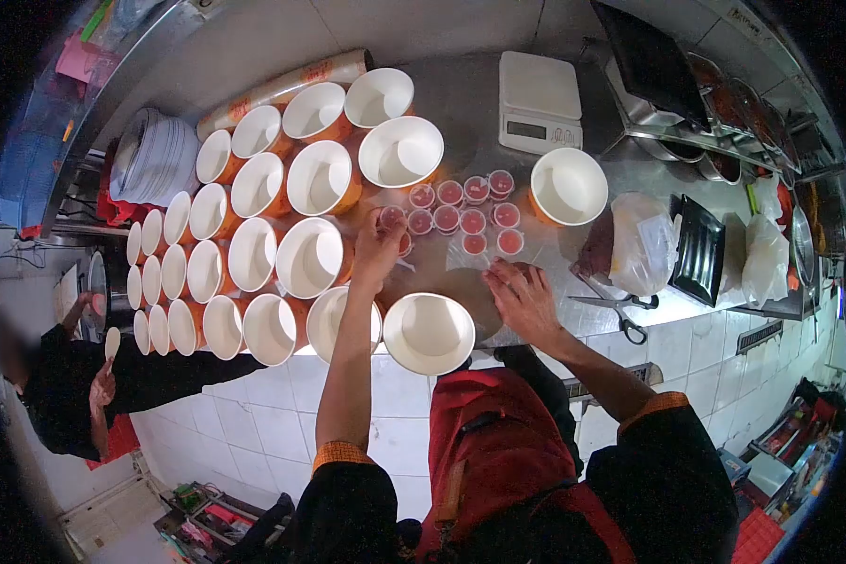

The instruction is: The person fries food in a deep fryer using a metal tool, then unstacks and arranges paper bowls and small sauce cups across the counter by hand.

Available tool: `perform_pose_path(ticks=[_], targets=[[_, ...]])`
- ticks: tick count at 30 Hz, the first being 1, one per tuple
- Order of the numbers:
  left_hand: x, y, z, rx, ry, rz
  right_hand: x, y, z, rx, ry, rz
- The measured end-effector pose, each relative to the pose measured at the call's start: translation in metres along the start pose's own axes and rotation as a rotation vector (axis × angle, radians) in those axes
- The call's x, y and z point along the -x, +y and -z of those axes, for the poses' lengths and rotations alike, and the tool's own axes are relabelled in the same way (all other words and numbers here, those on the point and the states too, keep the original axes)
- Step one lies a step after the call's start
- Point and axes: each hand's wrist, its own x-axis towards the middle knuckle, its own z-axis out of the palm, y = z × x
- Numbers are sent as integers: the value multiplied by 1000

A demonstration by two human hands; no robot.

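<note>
My left hand (378, 249) is closed around a small clear sauce cup (392, 217) with red contents, at the left end of a cluster of similar cups. Several lidded sauce cups (472, 222) stand close together on the steel table, some apparently stacked. My right hand (524, 299) hovers at or just above the table near the front edge, to the right of the cluster, fingers bent and apart with nothing visible in them. A white-lined paper bowl (430, 334) stands at the edge between my forearms. Another paper bowl (569, 186) is right of the cups.
Rows of orange-and-white paper bowls (254, 255) fill the left side. At the back is a digital scale (540, 101). To the right lie scissors (620, 308), a filled plastic bag (643, 242) and a black tray (697, 250). A co-worker's hand (102, 383) holds a paddle at far left.
</note>
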Motion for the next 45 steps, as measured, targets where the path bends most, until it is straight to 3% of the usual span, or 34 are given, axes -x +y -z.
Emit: perform_pose_path(ticks=[8, 10, 12, 13, 14, 15, 16, 19, 21, 22, 24, 28, 31, 33, 37, 39, 45], targets=[[18, 14, -3, -100, 110, 104, -23, -16, 32, -223, 119, 0], [13, 7, -2, -8, 130, -61, -37, -22, 31, -304, 150, 53], [4, 10, 3, 89, 116, -33, -72, -40, 35, -597, -16, -205], [-1, 12, 6, 187, 96, -5, -84, -46, 27, -598, -14, -203], [-5, 8, 10, 185, 98, -9, -95, -50, 13, -767, -63, -385], [-10, 5, 14, 120, -33, 17, -102, -54, -1, -933, -113, -566], [-13, 3, 16, 55, -166, 45, -103, -57, -19, -934, -110, -563], [-9, 5, 16, -90, -183, 73, -109, -63, -47, -867, -150, -760], [-3, 12, 20, -125, -185, 84, -120, -64, -32, -1102, -380, -959], [0, 14, 21, -162, -184, 97, -118, -64, -40, -1100, -376, -966], [4, 12, 21, -225, -188, 71, -114, -65, -62, -1428, -372, -1175], [11, 8, 20, -263, -231, 74, -105, -57, -62, -1518, -358, -1093], [25, 14, 15, -261, -234, 33, -92, -54, -59, -1375, -347, -953], [26, 5, 11, -276, -244, -4, -88, -53, -42, -984, -357, -848], [33, 10, 3, -318, -309, -58, -75, -55, -21, -1039, -346, -883], [38, 20, -1, -331, -344, -36, -66, -56, -19, -955, -213, -833], [45, 38, -15, -376, -440, 24, -51, -61, -2, -968, -101, -825]])
